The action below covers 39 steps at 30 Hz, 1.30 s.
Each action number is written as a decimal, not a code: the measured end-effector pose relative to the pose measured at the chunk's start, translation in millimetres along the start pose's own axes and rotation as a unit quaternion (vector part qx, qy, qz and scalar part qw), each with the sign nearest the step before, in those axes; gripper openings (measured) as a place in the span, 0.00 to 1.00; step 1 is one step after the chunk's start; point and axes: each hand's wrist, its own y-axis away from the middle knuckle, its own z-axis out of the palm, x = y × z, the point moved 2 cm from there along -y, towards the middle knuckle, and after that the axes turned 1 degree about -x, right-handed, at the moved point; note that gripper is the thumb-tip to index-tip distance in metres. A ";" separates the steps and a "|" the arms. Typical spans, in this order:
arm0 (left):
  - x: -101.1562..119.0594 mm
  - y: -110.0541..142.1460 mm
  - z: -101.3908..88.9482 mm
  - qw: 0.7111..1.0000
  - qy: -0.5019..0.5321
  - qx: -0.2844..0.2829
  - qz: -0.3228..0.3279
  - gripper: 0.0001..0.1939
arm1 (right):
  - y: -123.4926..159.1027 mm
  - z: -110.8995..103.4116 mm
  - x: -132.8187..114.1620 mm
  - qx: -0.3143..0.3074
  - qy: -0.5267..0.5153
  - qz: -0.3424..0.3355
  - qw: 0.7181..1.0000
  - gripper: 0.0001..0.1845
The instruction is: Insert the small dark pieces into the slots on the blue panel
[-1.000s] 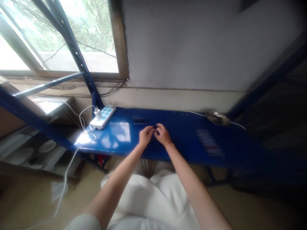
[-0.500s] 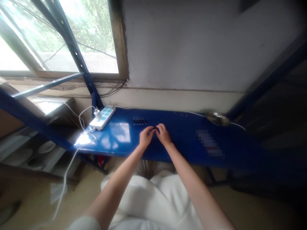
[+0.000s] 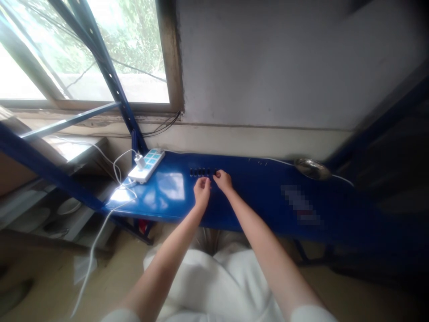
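Note:
Several small black pieces (image 3: 199, 171) stand in a short row on the blue table (image 3: 248, 197). At the right end of that row, my right hand (image 3: 224, 180) pinches one more small black piece (image 3: 215, 171), close to the tabletop. My left hand (image 3: 202, 190) is just in front of the row, its fingers pressed together. Whatever it may hold is too small to make out. The exact kind of the black pieces cannot be told from here.
A white power strip (image 3: 147, 166) with a plugged-in charger (image 3: 139, 160) lies at the left end. At the back right sits a shiny metal dish (image 3: 311, 168), with a few tiny slim pieces (image 3: 258, 162) to its left. A white cable (image 3: 97, 232) hangs off the left edge.
My hands have moved apart from each other. The right one went forward with the black piece to the end of the row; the left one stayed slightly in front of the row.

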 end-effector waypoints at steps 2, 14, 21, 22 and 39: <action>0.1 0.6 -0.2 1.000 0.003 -0.001 -0.002 0.12 | -2.6 4.2 -3.0 -0.011 0.012 0.002 1.000 0.05; 1.7 1.2 -2.0 1.000 -0.004 -0.007 -0.013 0.11 | -8.6 8.9 -7.8 -0.041 0.060 0.030 0.997 0.06; 0.1 1.4 -1.8 1.000 -0.001 -0.001 -0.017 0.10 | -12.2 7.5 -7.7 -0.057 0.057 0.057 0.995 0.05; 0.2 1.3 -1.8 1.000 0.000 -0.001 -0.018 0.10 | -11.2 6.6 -7.1 -0.054 0.053 0.058 0.995 0.06; -3.9 0.5 -0.7 0.997 0.011 -0.047 -0.063 0.12 | 53.2 -30.0 36.4 0.172 -0.369 0.133 0.904 0.18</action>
